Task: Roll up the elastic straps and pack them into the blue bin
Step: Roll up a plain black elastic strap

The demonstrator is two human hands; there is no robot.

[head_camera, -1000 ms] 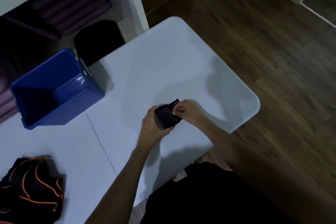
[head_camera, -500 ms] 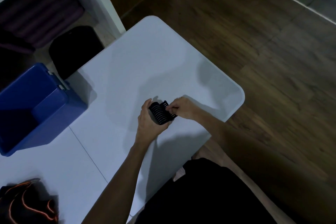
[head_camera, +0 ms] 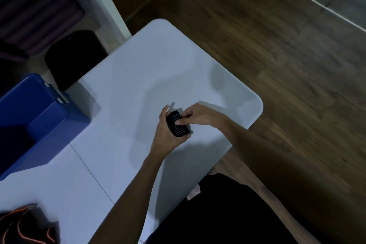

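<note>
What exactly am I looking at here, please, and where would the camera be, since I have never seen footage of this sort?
There is no machine here: a person works with two bare hands, and a wide-angle camera worn on their head looks forward and down, so you see their own arms from above.

The pale surface is a white table standing on a wooden floor. The left hand cradles a black rolled strap with thin pale lines across it, while the right hand pinches its upper end, so both have a grip on the same roll, just above the table.

At the left edge stands the open blue bin; whether anything lies inside it cannot be made out. In the bottom left corner is a dark bundle with orange trim, partly cut off.
</note>
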